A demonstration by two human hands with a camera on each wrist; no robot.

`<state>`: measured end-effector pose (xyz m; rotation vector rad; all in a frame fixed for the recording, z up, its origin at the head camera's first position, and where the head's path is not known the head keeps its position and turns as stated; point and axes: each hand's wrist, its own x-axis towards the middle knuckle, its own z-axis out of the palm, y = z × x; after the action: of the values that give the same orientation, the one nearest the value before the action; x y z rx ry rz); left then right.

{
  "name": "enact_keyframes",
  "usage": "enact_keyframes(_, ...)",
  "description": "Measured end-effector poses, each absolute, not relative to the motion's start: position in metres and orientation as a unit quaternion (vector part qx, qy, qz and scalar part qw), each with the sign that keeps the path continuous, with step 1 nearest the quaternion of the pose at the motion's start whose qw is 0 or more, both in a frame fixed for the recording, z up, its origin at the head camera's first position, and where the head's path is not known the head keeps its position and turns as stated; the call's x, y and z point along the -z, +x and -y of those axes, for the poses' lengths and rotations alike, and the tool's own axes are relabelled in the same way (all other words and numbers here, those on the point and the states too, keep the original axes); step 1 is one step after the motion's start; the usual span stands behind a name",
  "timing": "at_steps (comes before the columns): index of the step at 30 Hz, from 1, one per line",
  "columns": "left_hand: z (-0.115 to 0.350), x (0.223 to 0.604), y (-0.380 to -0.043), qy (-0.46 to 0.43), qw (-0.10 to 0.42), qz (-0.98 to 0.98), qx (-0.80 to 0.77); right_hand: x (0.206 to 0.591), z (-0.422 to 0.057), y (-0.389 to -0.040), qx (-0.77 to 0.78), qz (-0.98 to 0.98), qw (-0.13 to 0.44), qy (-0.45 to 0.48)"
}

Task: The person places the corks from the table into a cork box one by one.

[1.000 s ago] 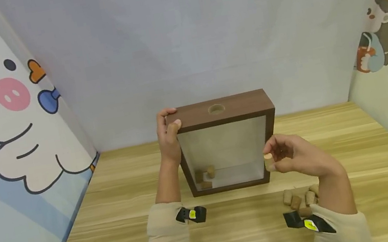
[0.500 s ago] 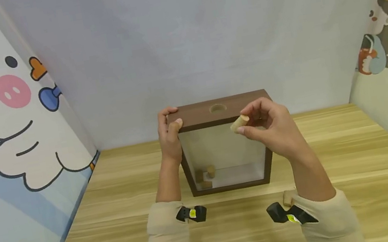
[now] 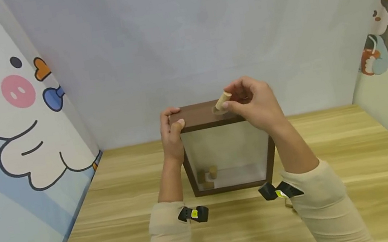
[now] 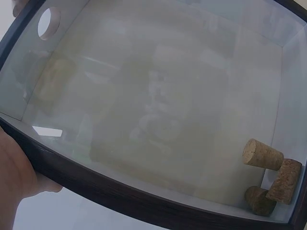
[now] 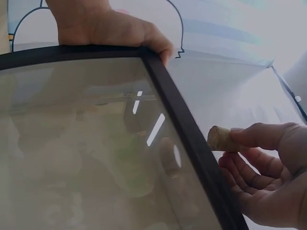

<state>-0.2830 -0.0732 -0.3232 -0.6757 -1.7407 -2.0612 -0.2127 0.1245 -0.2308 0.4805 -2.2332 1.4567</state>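
Pinching 1 cork (image 3: 223, 101), right hand (image 3: 258, 103) should straighten it above hole (image 3: 217, 111). Left hand (image 3: 172, 135) grips box (image 3: 226, 150) near counter's back edge (image 3: 132, 148).

The desk (image 3: 342, 146) is pale, streaked with yellowish wood grain; a dark-framed, clear-fronted box (image 3: 227, 145) stands upright on it, roughly midway between the back corners; farther from the back edge, slightly nearer the right edge than the left, lies a small tan piece (image 3: 288, 203), mostly hidden.
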Motion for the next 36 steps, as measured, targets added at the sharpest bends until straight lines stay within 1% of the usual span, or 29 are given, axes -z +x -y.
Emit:
enact_keyframes(6, 0.072, 0.321, -0.282, -0.237, 0.179, 0.613, 0.732, 0.229, -0.121, -0.226, -0.484, 0.846, 0.177, 0.137)
enact_keyframes(11, 0.072, 0.322, -0.282, -0.241, 0.179, 0.612, 0.731, 0.228, -0.121, -0.226, -0.481, 0.855, 0.157, 0.112)
enact_keyframes(17, 0.073, 0.322, -0.282, -0.232, 0.176, 0.618, 0.730, 0.225, -0.121, -0.224, -0.476, 0.861, 0.143, 0.105)
enact_keyframes(30, 0.072, 0.320, -0.279, -0.235, 0.172, 0.613, 0.734, 0.223, -0.121, -0.225, -0.474, 0.864, 0.135, 0.107)
enact_keyframes(36, 0.071, 0.319, -0.280, -0.237, 0.174, 0.611, 0.735, 0.222, -0.121, -0.225, -0.472, 0.863, 0.142, 0.106)
